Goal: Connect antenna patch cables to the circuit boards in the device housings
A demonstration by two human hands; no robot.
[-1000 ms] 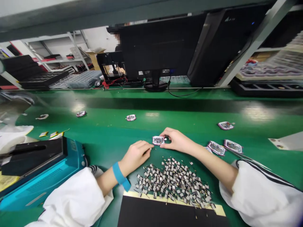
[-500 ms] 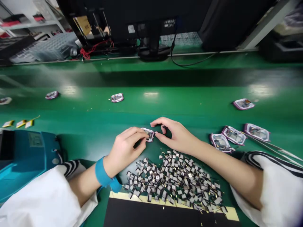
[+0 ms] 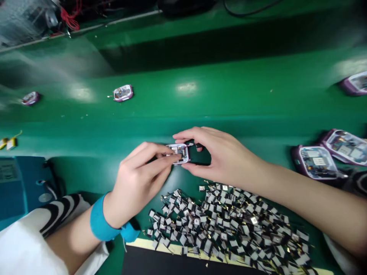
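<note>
Left hand: its fingertips reach inside the small case, pressed on the parts there; whether the left hand (image 3: pixel 140 172) pinches anything is hidden.
Small case: the small case (image 3: pixel 185 153) lies between both hands, near the middle of the green table (image 3: pixel 183 103), inner side facing up.
Right hand: thumb and forefinger of the right hand (image 3: pixel 226 152) are spread around the case's right end, one at each long edge; I cannot tell whether they squeeze.
Pile of small parts: just below the hands, the pile (image 3: pixel 226 225) spreads down to the black sheet (image 3: pixel 172 263).
Slip risk: if the right fingers bear too lightly, a sideways push could turn the case.
Pressure risk: a fingertip pushing off-centre might bend or dislodge something delicate inside.
Snag risk: the wristband's (image 3: pixel 104 221) loose end hangs beside the pile; a low sweep of that wrist could scatter pieces.
</note>
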